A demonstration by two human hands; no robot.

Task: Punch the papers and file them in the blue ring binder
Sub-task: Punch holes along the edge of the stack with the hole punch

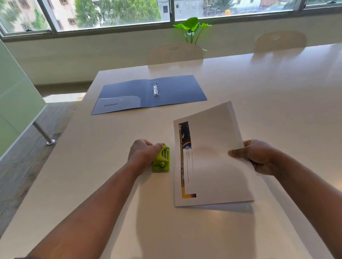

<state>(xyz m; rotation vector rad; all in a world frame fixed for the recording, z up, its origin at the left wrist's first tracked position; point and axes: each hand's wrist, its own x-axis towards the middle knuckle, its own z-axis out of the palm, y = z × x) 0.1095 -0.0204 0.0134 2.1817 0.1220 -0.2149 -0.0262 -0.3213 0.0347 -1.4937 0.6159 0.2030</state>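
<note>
A blue ring binder [175, 92] lies open and flat on the far part of the table, its metal rings [155, 88] standing up near the spine. A small lime-green hole punch [161, 158] sits on the table in front of me, and my left hand [142, 152] grips it from the left. My right hand [252, 155] pinches the right edge of a thin stack of white papers [211, 159], lifted slightly off the table, with a dark printed strip along the left margin. A narrow gap separates the papers' left edge from the punch.
The long white table [275, 92] runs to the right and far side. Two pale chairs [175, 52] stand behind it, with a green plant [192, 28] by the window. The table's left edge drops to the floor beside a glass partition with a metal post [43, 133].
</note>
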